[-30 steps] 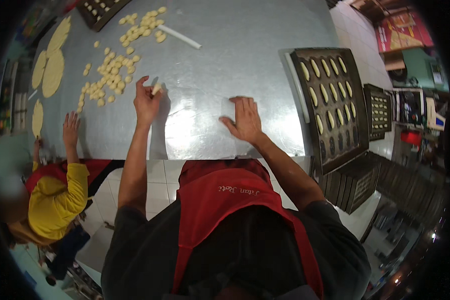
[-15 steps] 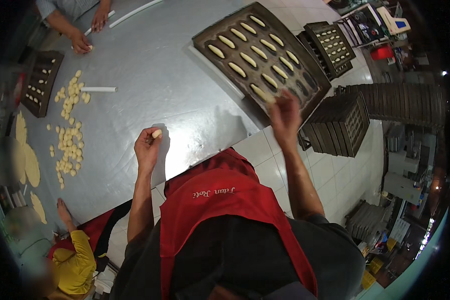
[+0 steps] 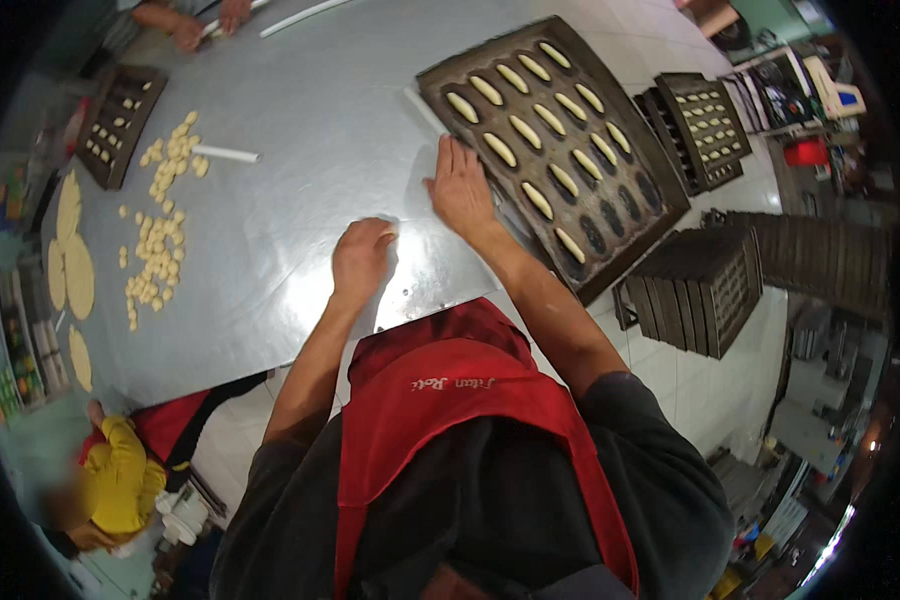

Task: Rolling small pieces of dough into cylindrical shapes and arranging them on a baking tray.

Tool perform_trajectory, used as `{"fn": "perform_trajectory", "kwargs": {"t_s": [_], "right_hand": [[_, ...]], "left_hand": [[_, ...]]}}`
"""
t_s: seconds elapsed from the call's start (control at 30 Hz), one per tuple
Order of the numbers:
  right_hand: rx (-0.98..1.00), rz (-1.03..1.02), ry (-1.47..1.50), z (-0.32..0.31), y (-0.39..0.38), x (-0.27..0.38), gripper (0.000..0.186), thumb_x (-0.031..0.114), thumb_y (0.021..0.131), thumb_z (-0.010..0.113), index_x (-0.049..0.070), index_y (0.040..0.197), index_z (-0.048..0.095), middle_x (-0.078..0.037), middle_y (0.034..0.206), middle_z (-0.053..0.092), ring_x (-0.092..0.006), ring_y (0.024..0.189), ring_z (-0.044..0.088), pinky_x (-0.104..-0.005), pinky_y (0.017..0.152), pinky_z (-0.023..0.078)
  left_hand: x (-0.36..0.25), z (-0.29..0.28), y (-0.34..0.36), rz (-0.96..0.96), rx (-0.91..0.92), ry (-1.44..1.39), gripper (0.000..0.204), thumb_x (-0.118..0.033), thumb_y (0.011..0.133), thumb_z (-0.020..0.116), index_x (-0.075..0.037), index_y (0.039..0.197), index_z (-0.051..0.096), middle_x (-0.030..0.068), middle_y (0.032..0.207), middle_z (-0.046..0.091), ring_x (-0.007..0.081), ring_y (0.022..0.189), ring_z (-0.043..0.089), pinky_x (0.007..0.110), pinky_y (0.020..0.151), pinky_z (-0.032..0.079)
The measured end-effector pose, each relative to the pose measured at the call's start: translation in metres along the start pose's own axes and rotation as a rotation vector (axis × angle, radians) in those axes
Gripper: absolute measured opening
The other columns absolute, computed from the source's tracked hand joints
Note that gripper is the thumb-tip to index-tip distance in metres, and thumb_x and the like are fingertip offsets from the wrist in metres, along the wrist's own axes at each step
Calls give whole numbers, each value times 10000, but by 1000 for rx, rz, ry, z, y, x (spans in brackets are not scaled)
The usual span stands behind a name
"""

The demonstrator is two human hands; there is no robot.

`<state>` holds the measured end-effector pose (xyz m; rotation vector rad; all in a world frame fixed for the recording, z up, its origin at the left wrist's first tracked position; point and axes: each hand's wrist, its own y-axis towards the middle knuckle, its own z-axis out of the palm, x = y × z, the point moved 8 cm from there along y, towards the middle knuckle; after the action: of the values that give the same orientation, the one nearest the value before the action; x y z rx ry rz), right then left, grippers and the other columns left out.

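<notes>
My left hand (image 3: 362, 255) is closed at the steel table (image 3: 300, 200), with a small pale dough piece (image 3: 390, 234), mostly hidden, at its fingertips. My right hand (image 3: 458, 185) reaches with stretched fingers to the left long side of a dark moulded baking tray (image 3: 632, 230), beside a white rod (image 3: 417, 106) partly hidden by it. Pale dough strips (image 3: 525, 131) lie in most of the tray's hollows; several at the near right are bare. Small dough balls (image 3: 155, 250) are scattered on the left, with a short white tube (image 3: 225, 153) among the farther ones.
Flattened dough sheets (image 3: 78, 275) and another tray (image 3: 120, 120) are at left. A co-worker's hands (image 3: 188, 32) hold a white rod at the far edge; a person in yellow (image 3: 120, 480) is lower left. Tray stacks (image 3: 695, 290) and a filled tray (image 3: 700, 130) stand right.
My right hand went over the tray and has since drawn back leftward, leaving a dough strip visible at its near end. My left hand shifted right. The view has swung rightward.
</notes>
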<state>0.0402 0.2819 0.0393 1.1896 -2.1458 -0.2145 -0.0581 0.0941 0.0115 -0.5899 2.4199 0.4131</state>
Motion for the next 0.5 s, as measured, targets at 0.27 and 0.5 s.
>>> {"fn": "perform_trajectory", "kwargs": {"t_s": [0.27, 0.5], "right_hand": [[424, -258, 86, 14, -64, 36, 404, 178, 951, 780, 72, 1336, 718, -150, 1277, 692, -346, 1199, 624, -506, 1038, 491], [304, -165, 258, 34, -12, 51, 525, 260, 970, 780, 40, 1432, 660, -161, 1303, 681, -362, 1217, 591, -504, 1053, 479]], "left_hand": [[-34, -30, -30, 45, 52, 282, 714, -298, 1078, 629, -70, 1716, 406, 237, 1781, 344, 456, 1646, 305, 581, 1336, 255], [43, -34, 28, -95, -102, 484, 836, -422, 1101, 551, -7, 1757, 240, 261, 1817, 237, 436, 1692, 199, 580, 1372, 108]]}}
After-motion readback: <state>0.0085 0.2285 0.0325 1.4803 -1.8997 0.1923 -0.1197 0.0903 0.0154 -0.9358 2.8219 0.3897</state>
